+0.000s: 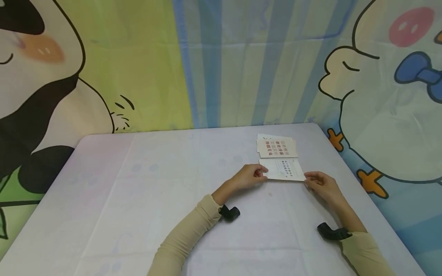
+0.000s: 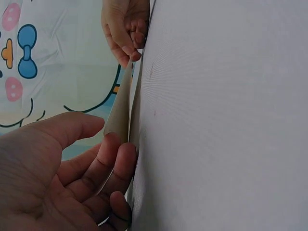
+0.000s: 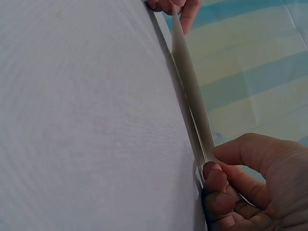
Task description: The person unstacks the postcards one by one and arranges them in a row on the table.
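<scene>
- a person sits at a table (image 1: pixel 138 199) covered with a pale lilac cloth; both forearms, in beige sleeves, reach out over it toward the far right part of the top.
- a flat white card (image 1: pixel 284 170) printed with small text lies there, and both hands are on it, one at each near corner.
- the left hand (image 1: pixel 248 177) pinches the card's left edge between thumb and curled fingers; in the left wrist view the fingertips (image 2: pixel 118 159) sit under the card's edge (image 2: pixel 120 103) and lift it slightly off the cloth, with the thumb above it.
- the right hand (image 1: pixel 322 184) grasps the card's near right corner; the right wrist view shows the thumb over the thin edge (image 3: pixel 192 103) and the curled fingertips (image 3: pixel 214 180) pressed against it from below.
- seen from either wrist, the card is raised a little at the held edge, tilted off the table, and looks like two thin layers close together.
- just beyond the card, touching or slightly overlapped by its far edge, lies a small stack of cream cards (image 1: pixel 277 147) with red characters printed on the top one.
- a black strap mount shows at each wrist, one at the left (image 1: pixel 229 212) and one at the right (image 1: pixel 330 232).
- behind the table hangs a cartoon backdrop (image 1: pixel 214 65) with yellow and blue stripes and drawn animal figures.
</scene>
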Available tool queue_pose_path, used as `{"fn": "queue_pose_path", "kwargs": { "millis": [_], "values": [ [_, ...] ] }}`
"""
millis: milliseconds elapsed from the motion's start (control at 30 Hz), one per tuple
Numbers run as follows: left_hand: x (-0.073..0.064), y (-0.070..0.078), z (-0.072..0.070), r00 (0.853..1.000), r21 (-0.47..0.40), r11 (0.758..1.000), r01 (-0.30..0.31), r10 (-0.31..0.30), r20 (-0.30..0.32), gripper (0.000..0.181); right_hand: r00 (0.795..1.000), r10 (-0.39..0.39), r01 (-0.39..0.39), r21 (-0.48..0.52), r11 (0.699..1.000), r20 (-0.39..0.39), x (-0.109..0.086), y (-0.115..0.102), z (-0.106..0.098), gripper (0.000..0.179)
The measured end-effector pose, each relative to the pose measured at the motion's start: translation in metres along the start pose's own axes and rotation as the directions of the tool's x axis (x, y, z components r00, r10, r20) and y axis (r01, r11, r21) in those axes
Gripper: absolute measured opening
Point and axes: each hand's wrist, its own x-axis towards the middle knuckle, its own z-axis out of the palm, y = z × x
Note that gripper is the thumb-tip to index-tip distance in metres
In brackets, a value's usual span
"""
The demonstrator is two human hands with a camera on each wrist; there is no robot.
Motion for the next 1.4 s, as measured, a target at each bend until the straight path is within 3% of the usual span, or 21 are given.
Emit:
{"fn": "queue_pose_path", "kwargs": {
  "millis": [233,500,1400],
  "values": [
    [0.001,0.001,-0.001,1.0,0.041,0.999,-0.013,0.012,0.029,0.031,1.0,-0.001,0.0,0.015,1.0,0.02,-0.001,0.0,-0.004,0.044],
    [0.002,0.001,0.001,0.997,0.073,0.997,0.012,-0.018,0.078,0.033,1.0,0.014,-0.014,0.022,1.0,0.003,-0.002,0.005,-0.004,0.044],
    [0.0,0.0,0.004,0.992,0.135,0.991,-0.022,0.005,0.122,0.036,0.998,0.021,-0.016,0.079,0.997,-0.052,0.0,0.009,0.001,0.041]
  ]
}}
